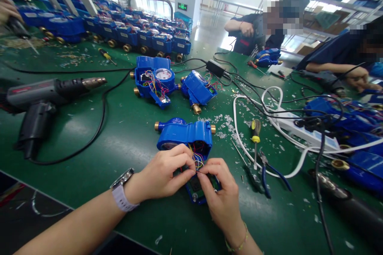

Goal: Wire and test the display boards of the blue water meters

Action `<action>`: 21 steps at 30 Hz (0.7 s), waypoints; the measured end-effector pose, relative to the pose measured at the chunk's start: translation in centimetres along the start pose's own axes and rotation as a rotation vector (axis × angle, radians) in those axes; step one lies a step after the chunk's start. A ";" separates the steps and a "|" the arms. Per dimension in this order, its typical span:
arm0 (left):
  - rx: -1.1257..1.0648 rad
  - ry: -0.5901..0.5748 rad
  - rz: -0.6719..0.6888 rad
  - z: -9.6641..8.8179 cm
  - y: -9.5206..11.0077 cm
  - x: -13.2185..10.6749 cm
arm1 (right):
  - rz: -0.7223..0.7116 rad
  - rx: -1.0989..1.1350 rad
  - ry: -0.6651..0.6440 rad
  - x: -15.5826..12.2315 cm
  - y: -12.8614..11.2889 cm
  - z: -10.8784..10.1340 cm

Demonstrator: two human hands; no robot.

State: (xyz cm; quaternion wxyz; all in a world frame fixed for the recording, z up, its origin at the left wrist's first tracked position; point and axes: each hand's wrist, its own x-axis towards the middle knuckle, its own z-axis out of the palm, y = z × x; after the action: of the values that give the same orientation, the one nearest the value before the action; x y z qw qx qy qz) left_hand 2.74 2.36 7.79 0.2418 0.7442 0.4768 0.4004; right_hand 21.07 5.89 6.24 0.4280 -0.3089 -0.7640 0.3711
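Pinching what look like thin wires (198, 161), left hand (160, 173) and right hand (222, 191) should work gently, leaving slack toward the blue water meter (182, 133).

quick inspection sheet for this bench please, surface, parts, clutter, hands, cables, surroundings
surface: green tabletop, littered with clear plastic scraps
job's things: blue water meter with brass ends; coloured wires run from its open compartment; circuit board partly hidden by the right hand
clutter: yellow-and-black screwdriver and blue-handled pliers at right; heat gun at left
hands: left hand and right hand pinch thin wire ends, fingertips close together
cables: black cable curves from the heat gun; white cable loops around the screwdriver and near the power strip
surroundings: rows of meters behind; two people toward the right
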 end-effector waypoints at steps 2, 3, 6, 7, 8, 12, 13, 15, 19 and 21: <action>-0.047 -0.007 -0.008 0.1 0.1 0.1 | 0.002 -0.002 0.002 0.0 -0.1 0.0; -0.071 -0.005 -0.017 0.2 0.1 0.1 | 0.000 -0.005 0.006 0.1 -0.1 0.0; -0.122 0.010 -0.051 0.3 0.1 0.2 | -0.009 -0.006 0.014 0.0 -0.2 0.2; -0.132 0.014 -0.060 0.4 0.1 0.2 | -0.013 -0.007 0.015 0.0 -0.2 0.2; -0.138 0.017 -0.067 0.4 0.0 0.2 | -0.015 -0.009 0.018 -0.1 -0.1 0.2; -0.148 0.029 -0.083 0.5 -0.1 0.1 | -0.012 -0.017 0.023 -0.1 -0.1 0.2; -0.150 0.034 -0.087 0.6 -0.1 0.1 | -0.009 -0.018 0.023 -0.1 -0.1 0.2; -0.159 0.044 -0.086 0.7 -0.2 0.1 | -0.005 -0.016 0.020 0.0 -0.2 0.2; -0.182 0.062 -0.081 0.8 -0.2 0.1 | -0.009 -0.013 0.027 0.1 -0.3 0.3; -0.188 0.057 -0.099 0.8 -0.2 0.1 | -0.005 -0.013 0.028 0.1 -0.3 0.3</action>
State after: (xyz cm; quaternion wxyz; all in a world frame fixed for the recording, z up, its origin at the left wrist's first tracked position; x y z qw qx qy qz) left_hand 3.31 2.56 7.27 0.3162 0.6821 0.4800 0.4521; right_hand 20.73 5.74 6.39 0.4376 -0.3147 -0.7611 0.3608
